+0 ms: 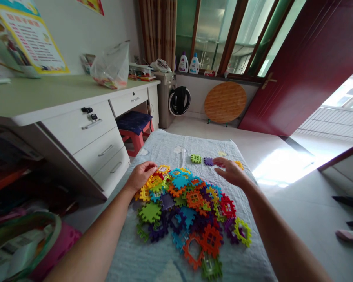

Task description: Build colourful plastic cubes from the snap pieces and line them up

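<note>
A heap of colorful plastic interlocking building tiles (194, 199) with notched edges lies on a cloth-covered surface (167, 149). At its far left edge my left hand (141, 176) is closed, thumb and fingers pinched at a yellow-orange tile (163, 169) with a window grid. Beyond the heap, my right hand (231, 171) hovers with its fingers apart and nothing visible in them. A purple tile (208, 161) lies just by its fingertips, and a green window tile (195, 158) sits farther left. Partly hidden behind the right hand is another yellow-orange tile (239, 164).
On the left stands a desk (85, 92) with drawers and a plastic bag (111, 66) on top. A stool (135, 125) is tucked beneath it. A basket (47, 250) is at the lower left. Behind are a washing machine (166, 98) and a round wooden tabletop (225, 102).
</note>
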`<state>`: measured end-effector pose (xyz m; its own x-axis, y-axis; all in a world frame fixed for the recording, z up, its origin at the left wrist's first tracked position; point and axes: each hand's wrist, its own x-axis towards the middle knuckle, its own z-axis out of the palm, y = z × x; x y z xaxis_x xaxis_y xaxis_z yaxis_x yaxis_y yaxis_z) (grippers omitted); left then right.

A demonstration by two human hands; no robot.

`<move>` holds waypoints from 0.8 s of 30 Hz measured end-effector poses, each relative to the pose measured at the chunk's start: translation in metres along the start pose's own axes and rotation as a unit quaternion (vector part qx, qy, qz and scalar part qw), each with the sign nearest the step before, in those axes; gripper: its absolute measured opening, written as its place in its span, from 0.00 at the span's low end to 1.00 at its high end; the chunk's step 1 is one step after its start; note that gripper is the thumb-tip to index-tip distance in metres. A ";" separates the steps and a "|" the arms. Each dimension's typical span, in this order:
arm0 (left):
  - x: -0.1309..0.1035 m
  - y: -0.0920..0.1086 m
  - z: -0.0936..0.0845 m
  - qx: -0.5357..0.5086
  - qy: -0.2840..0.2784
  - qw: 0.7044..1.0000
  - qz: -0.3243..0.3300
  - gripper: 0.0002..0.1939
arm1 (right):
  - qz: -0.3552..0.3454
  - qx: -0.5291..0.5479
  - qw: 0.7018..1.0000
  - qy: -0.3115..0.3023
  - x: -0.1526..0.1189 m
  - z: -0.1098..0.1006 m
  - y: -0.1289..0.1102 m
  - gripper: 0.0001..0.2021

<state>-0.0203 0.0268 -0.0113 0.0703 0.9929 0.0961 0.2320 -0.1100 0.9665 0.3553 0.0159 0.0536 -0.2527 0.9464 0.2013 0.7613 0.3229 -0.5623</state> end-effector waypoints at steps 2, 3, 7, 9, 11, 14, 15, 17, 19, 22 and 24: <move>0.001 -0.002 0.000 0.002 0.003 1.000 0.004 0.16 | 0.007 0.015 1.000 -0.016 -0.020 -0.003 -0.004 0.15; 0.001 -0.003 0.000 0.002 0.004 1.000 0.005 0.16 | 0.010 0.021 0.999 -0.026 -0.028 -0.004 -0.009 0.16; 0.001 -0.004 0.000 0.010 0.003 1.000 0.016 0.16 | -0.034 0.017 0.996 -0.085 -0.054 0.002 -0.042 0.17; 0.000 -0.002 0.000 0.011 0.001 1.000 0.018 0.16 | -0.092 0.006 0.989 -0.111 -0.061 0.011 -0.061 0.20; 0.000 -0.001 0.001 0.007 -0.001 1.000 0.017 0.15 | -0.132 -0.010 0.984 -0.121 -0.065 0.022 -0.076 0.23; -0.001 -0.001 0.001 0.000 -0.003 1.000 0.016 0.16 | -0.152 -0.039 0.981 -0.111 -0.067 0.037 -0.087 0.20; -0.001 -0.001 0.001 0.000 -0.002 1.000 0.015 0.16 | -0.153 -0.043 0.982 -0.104 -0.068 0.040 -0.088 0.17; 0.000 -0.003 0.001 0.005 -0.001 1.000 0.016 0.17 | -0.158 -0.032 0.983 -0.091 -0.069 0.042 -0.088 0.11; 0.001 -0.005 0.000 0.016 0.000 1.000 0.020 0.17 | -0.159 0.003 0.984 -0.074 -0.071 0.041 -0.086 0.09; 0.002 -0.007 0.000 0.026 -0.001 0.999 0.029 0.16 | -0.094 0.072 0.993 0.010 -0.071 0.037 -0.075 0.11; 0.002 -0.008 0.000 0.020 -0.006 0.999 0.029 0.15 | -0.019 0.109 0.990 0.088 -0.070 0.032 -0.061 0.16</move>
<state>-0.0222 0.0293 -0.0183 0.0966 0.9842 0.1482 0.2649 -0.1690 0.9493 0.3073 -0.0698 0.0477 -0.1568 0.9231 0.3513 0.6017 0.3713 -0.7072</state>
